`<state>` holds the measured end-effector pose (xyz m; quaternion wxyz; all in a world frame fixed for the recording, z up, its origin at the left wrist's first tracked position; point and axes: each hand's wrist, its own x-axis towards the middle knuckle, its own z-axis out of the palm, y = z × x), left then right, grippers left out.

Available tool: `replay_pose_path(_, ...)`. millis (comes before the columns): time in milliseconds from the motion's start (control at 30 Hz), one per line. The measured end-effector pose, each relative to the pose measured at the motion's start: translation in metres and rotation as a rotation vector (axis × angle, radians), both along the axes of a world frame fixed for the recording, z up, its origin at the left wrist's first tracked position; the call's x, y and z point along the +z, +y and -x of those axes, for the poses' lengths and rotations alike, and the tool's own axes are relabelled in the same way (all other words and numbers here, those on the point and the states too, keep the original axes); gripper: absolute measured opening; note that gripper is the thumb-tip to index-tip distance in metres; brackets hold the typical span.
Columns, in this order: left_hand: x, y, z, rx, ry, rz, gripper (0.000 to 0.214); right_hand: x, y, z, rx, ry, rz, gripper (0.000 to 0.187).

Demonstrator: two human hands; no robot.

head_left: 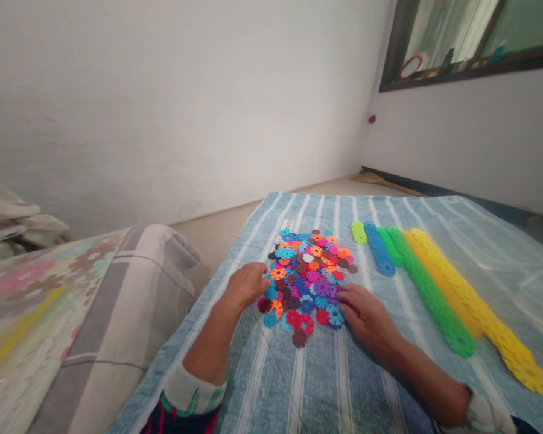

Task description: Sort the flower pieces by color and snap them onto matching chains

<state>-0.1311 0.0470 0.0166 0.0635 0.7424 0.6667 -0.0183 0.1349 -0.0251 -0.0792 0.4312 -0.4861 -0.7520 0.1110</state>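
Observation:
A loose pile of small notched plastic flower discs (pixel 305 271) in orange, blue, red, purple, pink and brown lies on the striped cloth. At its left edge rests my left hand (pixel 248 283), fingers bent with a small gap at the tips, holding nothing I can see. My right hand (pixel 366 313) is at the right side, fingertips touching the rim of the pile beside a purple disc (pixel 326 287). To the right lie overlapping rows of the same discs: a short lime row (pixel 358 233), a blue row (pixel 380 248), green rows (pixel 429 292) and yellow rows (pixel 479 304).
The blue-and-white striped cloth (pixel 271 380) covers the surface beneath. A transparent plastic sheet or bag (pixel 516 265) lies right of the yellow rows. At left is a cushioned piece with grey striped fabric (pixel 131 289). A white wall (pixel 185 108) stands behind.

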Motion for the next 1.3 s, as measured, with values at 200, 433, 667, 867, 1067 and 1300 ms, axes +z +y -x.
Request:
replay_pose_path(200, -0.008, 0.007, 0.014, -0.096, -0.085, 0.084, 0.040, -0.017, -0.004, -0.012, -0.100, -0.005, -0.008, 0.024)
replay_pose_path(433, -0.005, 0.009, 0.016, -0.052, -0.018, 0.096, 0.035, -0.018, -0.003, -0.011, -0.074, -0.026, -0.066, 0.022)
replay_pose_path(667, -0.002, 0.011, 0.030, 0.047, -0.030, 0.106, 0.018, -0.019, -0.003, -0.013, -0.065, -0.043, -0.072, 0.022)
replay_pose_path(867, -0.006, 0.013, 0.031, 0.058, -0.006, 0.058, 0.017, -0.020, -0.003, -0.013, -0.068, -0.058, -0.081, 0.023)
replay_pose_path(1067, -0.031, 0.013, 0.003, -0.200, -0.199, -0.275, 0.026, -0.021, -0.003, -0.012, -0.072, -0.068, -0.073, 0.024)
replay_pose_path(1300, -0.044, 0.009, -0.008, -0.169, -0.128, -0.299, 0.023, -0.021, -0.002, -0.012, -0.063, -0.079, -0.077, 0.023)
